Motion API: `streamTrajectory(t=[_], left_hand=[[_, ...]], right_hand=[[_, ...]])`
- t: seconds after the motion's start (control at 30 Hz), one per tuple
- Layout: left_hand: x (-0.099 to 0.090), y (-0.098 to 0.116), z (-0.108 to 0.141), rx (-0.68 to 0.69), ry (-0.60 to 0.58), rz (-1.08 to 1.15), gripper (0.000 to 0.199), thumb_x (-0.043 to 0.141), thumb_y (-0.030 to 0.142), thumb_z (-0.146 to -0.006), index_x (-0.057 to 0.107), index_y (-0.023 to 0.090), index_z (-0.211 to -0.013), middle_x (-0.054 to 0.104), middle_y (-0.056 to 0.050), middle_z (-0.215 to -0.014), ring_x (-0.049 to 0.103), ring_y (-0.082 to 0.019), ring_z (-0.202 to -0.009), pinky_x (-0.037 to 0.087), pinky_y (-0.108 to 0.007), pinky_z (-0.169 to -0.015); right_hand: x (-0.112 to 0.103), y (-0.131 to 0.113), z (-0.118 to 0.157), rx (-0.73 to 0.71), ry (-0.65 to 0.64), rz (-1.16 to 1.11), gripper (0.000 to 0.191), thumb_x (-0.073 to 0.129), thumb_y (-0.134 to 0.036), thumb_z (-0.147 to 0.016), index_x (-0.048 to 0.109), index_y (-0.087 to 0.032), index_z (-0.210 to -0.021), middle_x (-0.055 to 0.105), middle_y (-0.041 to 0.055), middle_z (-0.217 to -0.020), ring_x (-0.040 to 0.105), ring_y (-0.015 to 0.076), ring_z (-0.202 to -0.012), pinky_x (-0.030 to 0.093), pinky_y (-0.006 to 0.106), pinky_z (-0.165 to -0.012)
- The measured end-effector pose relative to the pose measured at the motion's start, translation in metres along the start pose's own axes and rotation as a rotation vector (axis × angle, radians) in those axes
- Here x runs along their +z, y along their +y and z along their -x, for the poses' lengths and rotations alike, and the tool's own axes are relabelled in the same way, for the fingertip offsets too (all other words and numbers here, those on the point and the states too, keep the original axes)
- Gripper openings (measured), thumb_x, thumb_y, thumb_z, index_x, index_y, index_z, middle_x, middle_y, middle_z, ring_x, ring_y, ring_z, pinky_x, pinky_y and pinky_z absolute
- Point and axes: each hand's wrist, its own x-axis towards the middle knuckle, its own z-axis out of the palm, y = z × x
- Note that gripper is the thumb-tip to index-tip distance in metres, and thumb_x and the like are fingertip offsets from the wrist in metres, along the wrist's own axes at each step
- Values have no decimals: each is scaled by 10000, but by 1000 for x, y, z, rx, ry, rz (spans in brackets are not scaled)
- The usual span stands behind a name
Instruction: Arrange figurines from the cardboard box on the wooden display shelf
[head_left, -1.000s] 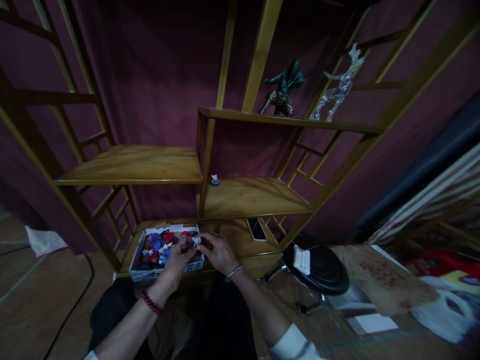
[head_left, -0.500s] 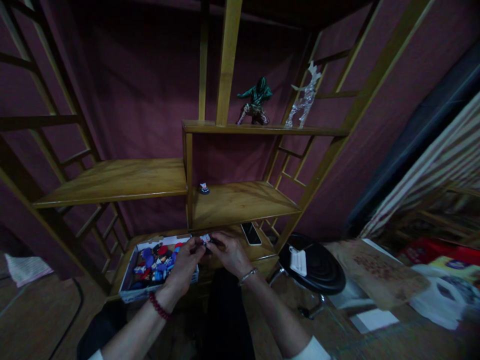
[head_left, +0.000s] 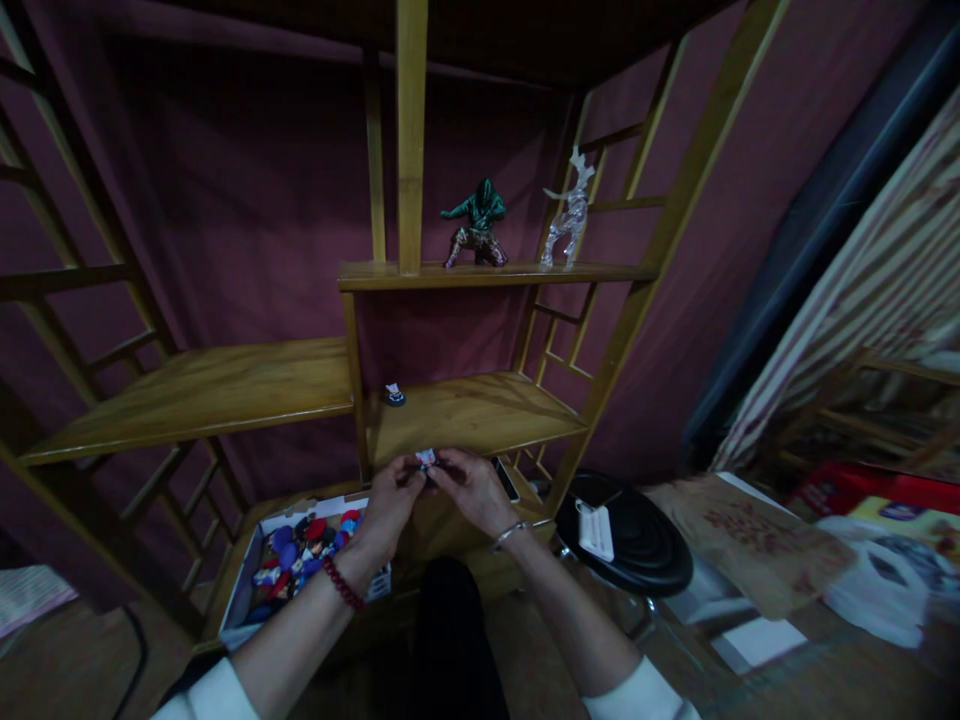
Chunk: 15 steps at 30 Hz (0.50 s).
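Observation:
Between the fingertips of my left hand (head_left: 390, 505) and my right hand (head_left: 476, 490) is a small figurine (head_left: 426, 459) with a white, pink-tinged head. Both hands pinch it, one from each side, in front of the middle shelf's edge. Its lower part is hidden by my fingers. A similar small figurine (head_left: 394, 394) with a dark base stands at the left end of the middle shelf (head_left: 480, 405). Below and left of my hands, an open cardboard box (head_left: 236, 590) holds several small figures in red, blue and purple, partly covered by my left forearm.
On the upper shelf (head_left: 502, 277) stand a green-hooded crouching figure (head_left: 478, 222) and a clear deer figure (head_left: 568, 215). A phone (head_left: 507, 482) lies behind my right hand. At right are a black round stool (head_left: 637, 535) with a white mask (head_left: 595, 531) and bags (head_left: 877, 580).
Both hands have risen with the figurine, from above the bottom board to the front edge of the middle shelf. The camera view has shifted slightly.

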Motion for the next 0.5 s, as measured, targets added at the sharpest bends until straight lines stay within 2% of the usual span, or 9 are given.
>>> streamTrajectory(t=[0.23, 0.4, 0.5], left_hand=[[15, 5, -26, 27, 16, -31, 145, 596, 124, -669, 593, 143, -813, 639, -45, -829, 594, -138, -751, 518, -293, -695], [27, 7, -44, -4, 50, -15, 137, 565, 49, -683, 570, 145, -781, 626, -32, -770, 590, -114, -714, 522, -271, -692], [33, 6, -52, 5, 70, -24, 150, 539, 17, -683, 551, 146, -760, 608, -25, -754, 582, -107, -689, 522, -277, -680]], right_hand=[[-9, 11, -20, 24, 22, 3, 178, 548, -252, -766, 628, -211, -920, 659, 22, -874, 612, 150, -783, 485, 272, -737], [-14, 23, -36, 46, 56, 15, 176, 565, -218, -741, 630, -196, -902, 661, 27, -879, 615, 154, -796, 487, 289, -758], [-16, 31, -43, 58, 32, 11, 184, 562, -210, -739, 627, -199, -911, 661, 22, -884, 620, 153, -799, 491, 291, -763]])
